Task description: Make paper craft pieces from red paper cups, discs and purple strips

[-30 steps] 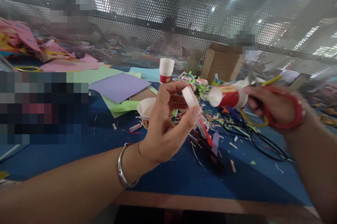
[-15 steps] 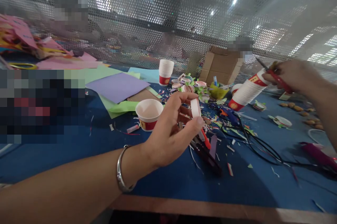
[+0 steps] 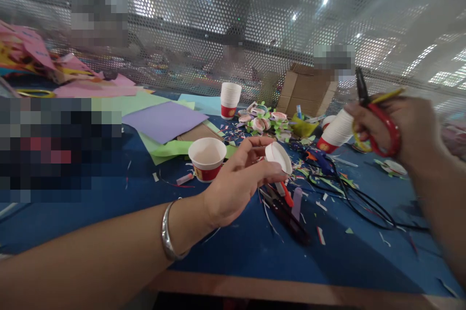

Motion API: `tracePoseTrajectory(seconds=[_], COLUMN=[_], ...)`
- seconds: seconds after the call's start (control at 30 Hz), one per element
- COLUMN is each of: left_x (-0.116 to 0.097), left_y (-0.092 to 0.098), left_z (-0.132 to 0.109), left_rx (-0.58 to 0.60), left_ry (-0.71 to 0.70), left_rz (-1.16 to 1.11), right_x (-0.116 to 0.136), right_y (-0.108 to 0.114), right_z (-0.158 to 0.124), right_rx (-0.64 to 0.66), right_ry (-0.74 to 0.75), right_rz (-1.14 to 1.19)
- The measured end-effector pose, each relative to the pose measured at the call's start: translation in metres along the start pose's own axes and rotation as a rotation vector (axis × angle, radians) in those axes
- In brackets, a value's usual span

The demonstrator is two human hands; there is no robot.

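My left hand point(image 3: 236, 186) is closed round a shallow cut-off paper cup base point(image 3: 279, 158), holding it on edge above the table between thumb and fingers. Scissors point(image 3: 390, 128) with red and yellow handles are in my right hand point(image 3: 415, 118), raised on the right with the dark blades pointing up. Just left of my left hand an upright paper cup point(image 3: 207, 152) with a red band stands on the blue table. Behind the scissors a stack of paper cups point(image 3: 337, 131) leans, partly hidden by my right hand.
Another cup stack point(image 3: 230, 101) stands at the back, beside small paper crafts point(image 3: 260, 123) and a cardboard box point(image 3: 306, 89). Coloured paper sheets point(image 3: 165, 121) lie left. Dark scissors point(image 3: 286, 213), paper scraps and a blue glue gun point(image 3: 322, 162) with black cable lie in front.
My right hand has lowered with the scissors and turned them, so the blades now point up. My left hand has tilted the cup base, showing more of its inside.
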State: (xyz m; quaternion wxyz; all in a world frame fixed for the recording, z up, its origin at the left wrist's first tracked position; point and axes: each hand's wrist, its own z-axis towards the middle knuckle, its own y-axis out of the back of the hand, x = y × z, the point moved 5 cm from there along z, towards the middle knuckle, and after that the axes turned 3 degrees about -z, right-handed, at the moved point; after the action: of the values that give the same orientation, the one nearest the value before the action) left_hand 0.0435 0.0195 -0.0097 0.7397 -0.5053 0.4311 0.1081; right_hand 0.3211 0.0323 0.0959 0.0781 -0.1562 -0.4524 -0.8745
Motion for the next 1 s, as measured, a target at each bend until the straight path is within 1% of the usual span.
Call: tracePoseTrajectory(seconds=[0.03,0.1,0.2,0.27,0.33,0.43,0.5,0.6,0.7,0.77,0.9,1.0], left_x=[0.000,0.001,0.001,0.001,0.000,-0.002,-0.003,-0.004,-0.005,-0.006,-0.005,-0.005], left_y=[0.001,0.002,0.003,0.004,0.004,0.003,0.003,0.003,0.002,0.001,-0.001,-0.002], left_z=[0.000,0.000,0.001,0.002,0.002,0.004,0.004,0.004,0.002,0.001,-0.002,-0.003], left_rx=[0.000,0.014,0.034,0.033,0.038,0.046,0.049,0.043,0.037,0.049,0.073,0.087], left_ry=[-0.019,-0.060,-0.104,-0.116,-0.130,-0.160,-0.178,-0.208,-0.228,-0.236,-0.256,-0.273], left_rz=[0.032,0.093,0.157,0.184,0.200,0.220,0.234,0.249,0.276,0.295,0.350,0.387], right_x=[0.011,0.027,0.047,0.050,0.048,0.043,0.043,0.047,0.054,0.059,0.065,0.065], right_y=[-0.006,-0.019,-0.037,-0.046,-0.053,-0.059,-0.059,-0.060,-0.059,-0.058,-0.059,-0.056], right_z=[-0.015,-0.040,-0.063,-0.071,-0.076,-0.081,-0.084,-0.088,-0.090,-0.091,-0.094,-0.095], right_rx=[0.028,0.071,0.183,0.253,0.332,0.415,0.442,0.448,0.358,0.319,0.338,0.318], right_ry=[-0.020,-0.135,-0.127,-0.139,-0.157,-0.139,-0.067,0.039,0.144,0.211,0.267,0.311], right_rz=[0.079,0.399,0.551,0.709,0.856,0.948,0.934,0.784,0.539,0.435,0.382,0.344])
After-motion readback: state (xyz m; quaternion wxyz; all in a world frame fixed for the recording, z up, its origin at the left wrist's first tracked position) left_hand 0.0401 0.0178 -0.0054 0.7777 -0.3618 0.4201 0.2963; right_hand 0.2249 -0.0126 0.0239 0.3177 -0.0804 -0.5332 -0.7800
